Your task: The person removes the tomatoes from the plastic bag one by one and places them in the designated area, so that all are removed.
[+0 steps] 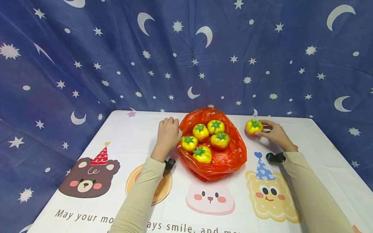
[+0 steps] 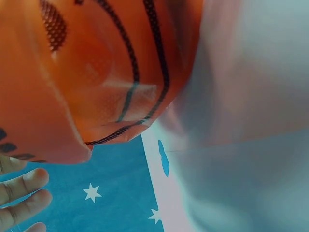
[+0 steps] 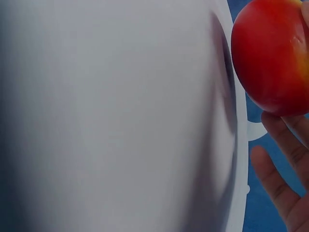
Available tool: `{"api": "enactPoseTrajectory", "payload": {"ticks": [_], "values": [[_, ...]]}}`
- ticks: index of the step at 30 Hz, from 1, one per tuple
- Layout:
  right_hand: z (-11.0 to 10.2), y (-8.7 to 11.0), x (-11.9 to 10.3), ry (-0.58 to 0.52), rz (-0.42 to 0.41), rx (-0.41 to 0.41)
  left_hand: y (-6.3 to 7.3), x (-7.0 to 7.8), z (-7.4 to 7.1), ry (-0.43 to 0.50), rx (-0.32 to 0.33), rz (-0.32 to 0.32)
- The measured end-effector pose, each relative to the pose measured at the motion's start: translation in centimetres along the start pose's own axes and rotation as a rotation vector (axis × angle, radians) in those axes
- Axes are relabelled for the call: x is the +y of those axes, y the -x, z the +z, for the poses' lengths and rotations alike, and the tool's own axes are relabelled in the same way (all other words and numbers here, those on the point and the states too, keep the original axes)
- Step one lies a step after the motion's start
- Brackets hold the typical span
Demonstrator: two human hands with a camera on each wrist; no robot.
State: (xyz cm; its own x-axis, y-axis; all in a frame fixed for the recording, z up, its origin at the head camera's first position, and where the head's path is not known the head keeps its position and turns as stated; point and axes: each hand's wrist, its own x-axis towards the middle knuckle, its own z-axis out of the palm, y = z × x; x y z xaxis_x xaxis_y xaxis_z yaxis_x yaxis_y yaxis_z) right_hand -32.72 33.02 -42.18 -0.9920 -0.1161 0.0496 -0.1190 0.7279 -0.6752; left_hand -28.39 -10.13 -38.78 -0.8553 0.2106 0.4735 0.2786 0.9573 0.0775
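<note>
A red plastic bag (image 1: 230, 161) sits with its mouth spread wide on the table, and several yellow tomatoes with green leafy tops (image 1: 220, 141) lie inside. At the bag's left rim, my left hand (image 1: 168, 134) pinches the plastic. In the left wrist view the bag's edge (image 2: 53, 130) covers part of the fingers (image 2: 29, 203). To the right of the bag, my right hand (image 1: 274, 132) grips one more tomato (image 1: 252, 127) between thumb and fingers. The right wrist view shows this tomato's red underside (image 3: 270, 58), with two lower fingers spread beneath.
A white tablecloth (image 1: 96, 210) printed with cartoon animals and lettering covers the table. Behind it hangs a blue curtain (image 1: 175, 81) with moons and stars. Black wrist cameras (image 1: 275, 157) are strapped under both wrists.
</note>
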Motion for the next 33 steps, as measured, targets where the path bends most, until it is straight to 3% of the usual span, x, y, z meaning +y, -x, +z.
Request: {"api": "enactPoseTrajectory", "payload": {"ticks": [9, 26, 29, 33], "values": [[0.1, 0.0, 0.1, -0.003, 0.021, -0.013, 0.0, 0.0, -0.1, 0.000, -0.004, -0.002], [0.1, 0.0, 0.3, -0.007, 0.024, -0.035, 0.0, 0.3, -0.4, 0.017, 0.149, 0.066], [0.1, 0.0, 0.5, -0.010, 0.022, -0.042, 0.0, 0.4, -0.6, 0.010, 0.128, 0.063], [0.0, -0.1, 0.7, -0.009, 0.017, -0.049, 0.0, 0.5, -1.0, -0.013, 0.046, 0.048]]}}
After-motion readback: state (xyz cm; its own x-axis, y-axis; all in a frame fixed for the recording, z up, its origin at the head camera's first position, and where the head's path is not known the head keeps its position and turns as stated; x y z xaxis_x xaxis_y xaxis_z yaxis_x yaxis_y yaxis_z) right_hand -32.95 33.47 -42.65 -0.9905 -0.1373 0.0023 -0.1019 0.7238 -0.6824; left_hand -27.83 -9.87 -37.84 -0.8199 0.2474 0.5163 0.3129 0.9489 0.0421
